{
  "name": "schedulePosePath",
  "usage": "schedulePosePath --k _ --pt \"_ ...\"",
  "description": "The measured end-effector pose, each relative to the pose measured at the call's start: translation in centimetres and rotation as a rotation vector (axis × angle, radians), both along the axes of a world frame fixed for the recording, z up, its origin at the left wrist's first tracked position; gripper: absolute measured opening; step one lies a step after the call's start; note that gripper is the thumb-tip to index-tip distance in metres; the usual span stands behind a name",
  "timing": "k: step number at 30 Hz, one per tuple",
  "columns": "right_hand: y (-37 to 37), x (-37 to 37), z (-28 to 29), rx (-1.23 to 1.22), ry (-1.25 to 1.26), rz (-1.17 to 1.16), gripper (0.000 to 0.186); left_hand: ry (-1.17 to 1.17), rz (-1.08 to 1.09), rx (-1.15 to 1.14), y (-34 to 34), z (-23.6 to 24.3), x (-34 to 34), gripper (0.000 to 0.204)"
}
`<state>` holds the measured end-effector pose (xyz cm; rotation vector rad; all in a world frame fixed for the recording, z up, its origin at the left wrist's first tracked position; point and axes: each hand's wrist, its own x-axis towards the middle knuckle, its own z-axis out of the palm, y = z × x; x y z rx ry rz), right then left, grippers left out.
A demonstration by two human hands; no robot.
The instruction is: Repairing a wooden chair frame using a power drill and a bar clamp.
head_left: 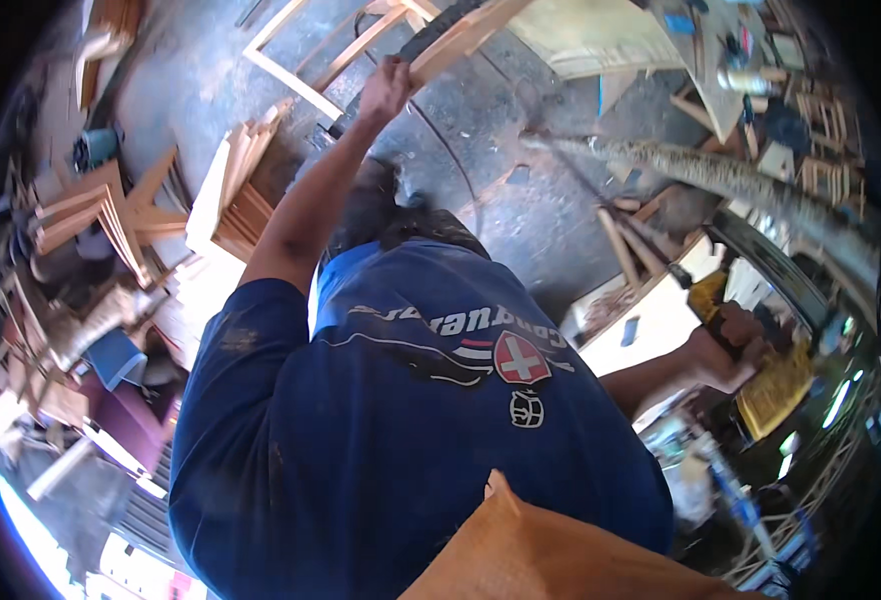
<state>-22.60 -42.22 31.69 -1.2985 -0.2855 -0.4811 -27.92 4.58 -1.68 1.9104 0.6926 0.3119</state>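
Observation:
My left arm stretches far forward, and my left hand [386, 92] closes round the end of a pale wooden bar [466, 45]. Alongside it is a light wooden frame [291, 85] with crosspieces, low over the grey floor. Out to the right, my right hand [733, 350] is wrapped round the grip of a yellow-and-black power drill [776, 395]. The drill's front end points away from me; its exact form is blurred. My blue shirt [431, 400] fills the middle and hides what lies beneath.
Stacked wooden pieces [236, 195] stand on the left, near angled wooden parts [111, 215] and a blue-green bucket [96, 148]. A pale board [596, 35] lies far ahead. A long rough pole [701, 165] crosses on the right, with small wooden frames [829, 185] beyond. A dark cable [451, 150] trails over the floor.

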Motion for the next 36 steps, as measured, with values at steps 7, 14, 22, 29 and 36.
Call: schedulePosePath --k 7,14,22,29,36 --pt "2.1 -17.5 -12.8 -0.426 0.609 0.131 0.025 0.178 -0.082 -0.580 4.8 6.4 -6.2 0.036" --pt "22.0 -28.7 -27.1 0.653 1.097 0.567 0.045 0.576 -0.512 -1.172 0.5 11.7 -19.1 0.077" --pt "34.5 -34.9 -41.5 -0.254 0.680 0.280 0.038 0.524 -0.617 -0.635 2.0 7.0 -23.4 0.034" --pt "38.6 -33.3 -42.7 -0.925 0.289 0.004 0.067 0.553 -0.681 -0.300 5.5 1.8 -21.2 0.032" --pt "40.2 -31.9 -41.8 -0.839 0.307 -0.066 0.061 0.400 -0.752 -0.239 7.0 0.4 -20.2 0.039"
